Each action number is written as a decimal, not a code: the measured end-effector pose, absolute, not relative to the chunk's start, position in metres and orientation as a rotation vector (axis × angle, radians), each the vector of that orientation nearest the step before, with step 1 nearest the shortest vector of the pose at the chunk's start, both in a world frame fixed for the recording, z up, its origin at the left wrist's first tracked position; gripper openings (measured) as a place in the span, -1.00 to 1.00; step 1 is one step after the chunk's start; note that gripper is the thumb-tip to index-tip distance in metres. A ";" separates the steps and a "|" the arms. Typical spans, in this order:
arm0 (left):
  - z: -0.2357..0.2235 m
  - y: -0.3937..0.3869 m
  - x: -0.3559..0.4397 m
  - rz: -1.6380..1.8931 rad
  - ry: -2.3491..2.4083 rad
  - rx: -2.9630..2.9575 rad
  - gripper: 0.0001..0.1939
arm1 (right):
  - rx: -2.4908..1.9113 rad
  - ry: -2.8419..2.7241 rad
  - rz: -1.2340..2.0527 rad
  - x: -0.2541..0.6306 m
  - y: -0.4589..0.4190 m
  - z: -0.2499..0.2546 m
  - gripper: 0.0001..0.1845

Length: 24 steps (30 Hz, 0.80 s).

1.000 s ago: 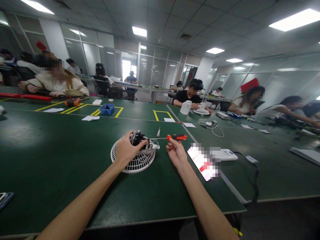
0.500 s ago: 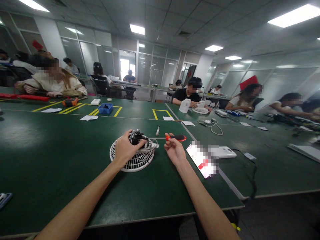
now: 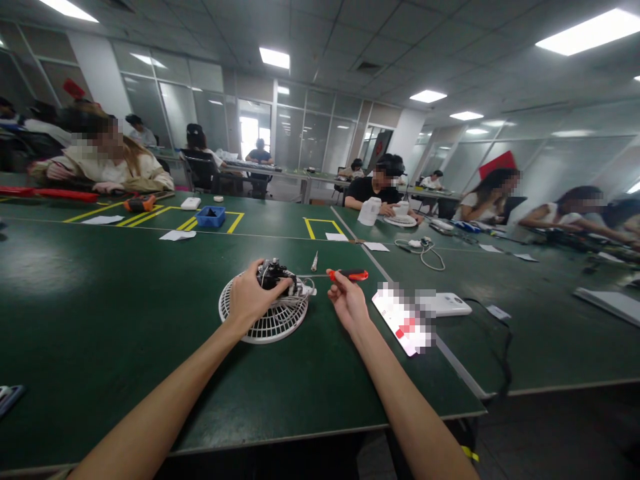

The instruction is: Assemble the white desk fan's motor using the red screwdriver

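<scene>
A white round fan grille [image 3: 267, 321] lies flat on the green table [image 3: 100, 293]. On top of it sits a black fan motor [image 3: 273, 273] with loose wires. My left hand [image 3: 253, 295] is closed round that motor. My right hand [image 3: 346, 299] pinches the red handle of a screwdriver [image 3: 347, 274], held level. Its thin shaft points left, with the tip at the motor's side.
A second small screwdriver [image 3: 315, 261] lies just beyond the motor. A phone [image 3: 401, 321] and a white box [image 3: 443, 305] lie to the right. A blue tray [image 3: 211, 216], paper slips and a white cable [image 3: 425, 252] are farther off. Several people sit at the far tables.
My right hand and the screwdriver have shifted slightly to the left, toward the motor. My left hand stays on the motor.
</scene>
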State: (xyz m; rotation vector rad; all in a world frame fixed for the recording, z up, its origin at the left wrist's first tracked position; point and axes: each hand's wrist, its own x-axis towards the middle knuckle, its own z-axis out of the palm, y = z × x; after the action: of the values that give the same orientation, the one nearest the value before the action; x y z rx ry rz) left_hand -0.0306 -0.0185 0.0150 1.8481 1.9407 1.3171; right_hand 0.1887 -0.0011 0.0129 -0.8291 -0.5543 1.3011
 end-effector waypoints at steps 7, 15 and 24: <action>0.016 -0.019 -0.029 1.313 1.943 1.858 -0.17 | -0.945 -0.497 1.198 0.180 0.003 0.000 -0.60; 0.017 -0.019 -0.029 1.281 1.959 1.851 -0.17 | -0.938 -0.490 1.202 0.181 0.003 -0.002 -0.59; 0.016 -0.019 -0.030 1.294 1.954 1.884 -0.21 | -0.967 -0.467 1.238 0.187 0.010 -0.006 -0.59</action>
State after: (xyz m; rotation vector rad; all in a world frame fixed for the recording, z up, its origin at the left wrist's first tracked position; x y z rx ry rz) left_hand -0.0301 -0.0187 0.0155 1.8844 1.9543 1.2944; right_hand 0.1873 0.0101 -0.0062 -0.9675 -0.4672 1.2385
